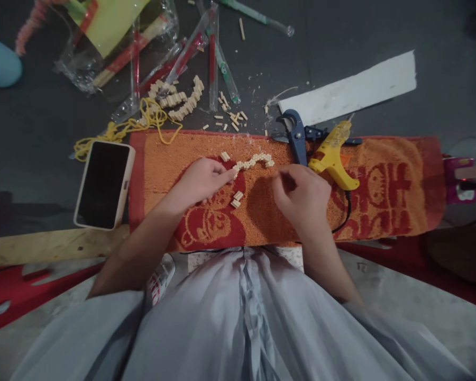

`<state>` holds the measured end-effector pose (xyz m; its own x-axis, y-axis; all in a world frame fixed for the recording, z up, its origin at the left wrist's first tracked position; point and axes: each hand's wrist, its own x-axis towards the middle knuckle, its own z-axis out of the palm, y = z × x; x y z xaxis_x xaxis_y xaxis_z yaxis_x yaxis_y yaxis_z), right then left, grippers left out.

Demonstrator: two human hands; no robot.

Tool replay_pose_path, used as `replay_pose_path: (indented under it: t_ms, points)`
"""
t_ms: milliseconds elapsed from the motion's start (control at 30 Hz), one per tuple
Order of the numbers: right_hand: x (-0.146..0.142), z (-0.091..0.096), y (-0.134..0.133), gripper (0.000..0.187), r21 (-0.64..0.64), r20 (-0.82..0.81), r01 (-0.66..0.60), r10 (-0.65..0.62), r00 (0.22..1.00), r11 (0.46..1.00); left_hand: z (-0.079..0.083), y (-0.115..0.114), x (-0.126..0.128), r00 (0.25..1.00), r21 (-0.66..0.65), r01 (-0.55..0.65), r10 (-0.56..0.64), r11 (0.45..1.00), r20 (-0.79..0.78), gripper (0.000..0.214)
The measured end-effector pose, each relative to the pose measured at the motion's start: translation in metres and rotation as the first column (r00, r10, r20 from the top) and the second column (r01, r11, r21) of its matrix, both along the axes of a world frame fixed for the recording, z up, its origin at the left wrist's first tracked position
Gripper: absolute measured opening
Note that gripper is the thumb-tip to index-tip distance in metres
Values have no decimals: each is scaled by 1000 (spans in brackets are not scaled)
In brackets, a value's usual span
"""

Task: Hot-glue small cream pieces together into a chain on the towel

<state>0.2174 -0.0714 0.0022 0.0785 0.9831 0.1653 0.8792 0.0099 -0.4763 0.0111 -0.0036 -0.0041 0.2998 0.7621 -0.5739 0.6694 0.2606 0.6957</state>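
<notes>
My left hand (200,182) rests on an orange and red towel (381,185), its fingertips pinched on the near end of a short curved chain of small wooden pieces (254,160). My right hand (301,198) hovers just right of that chain, fingers curled together; what they hold, if anything, is too small to see. Loose wooden pieces (237,199) lie on the towel between the hands, and one more piece (225,156) lies above the left fingers.
A yellow glue gun (335,156) and blue cutters (297,135) lie at the towel's far edge. A phone (103,182) lies to the left. Beyond are yellow cord (143,124), another chain of wooden pieces (180,103), wrapped sticks (212,58), a plastic bag (115,37) and a white strip (349,90).
</notes>
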Motion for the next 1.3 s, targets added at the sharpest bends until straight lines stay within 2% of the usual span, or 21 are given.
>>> replay_pose_path:
  t_ms: [133,267,367,500,567,667,733,833,1100,1200,1300]
  points:
    - [15,6,-5,14,-57,53,8,-5,999,998,-2,-2,-2,999,64,18,-20,998,29,35]
    - [24,9,-10,15,-119,61,-96,104,993,988,0,-3,-2,999,70,10,-13,997,34,35]
    - [25,9,-11,19,-145,104,-116,132,986,983,3,-4,-1,999,130,30,-35,991,38,36]
    - [10,8,-6,12,-168,88,-155,171,981,974,6,-3,-1,999,147,30,-36,989,34,34]
    - [-2,9,-2,18,-196,57,-213,228,972,957,6,-3,-1,999,122,23,-28,992,44,33]
    - [-19,11,4,28,-323,122,-284,337,933,903,7,-3,0,998,75,6,-11,997,67,31]
    - [-26,10,7,38,-410,193,-286,389,901,866,8,-3,1,997,42,-7,4,999,71,29]
    - [-30,6,10,48,-466,262,-273,425,866,842,8,-2,0,996,4,-23,23,1000,83,27]
    - [-29,10,9,46,-494,268,-290,460,846,820,9,-2,-8,957,-29,-163,165,986,240,28]
    - [-28,12,11,31,-446,177,-292,403,898,846,9,-2,-10,946,-41,-197,201,979,253,27]
    - [-31,12,15,24,-378,65,-286,334,940,880,9,-2,-10,947,-36,-185,188,982,261,28]
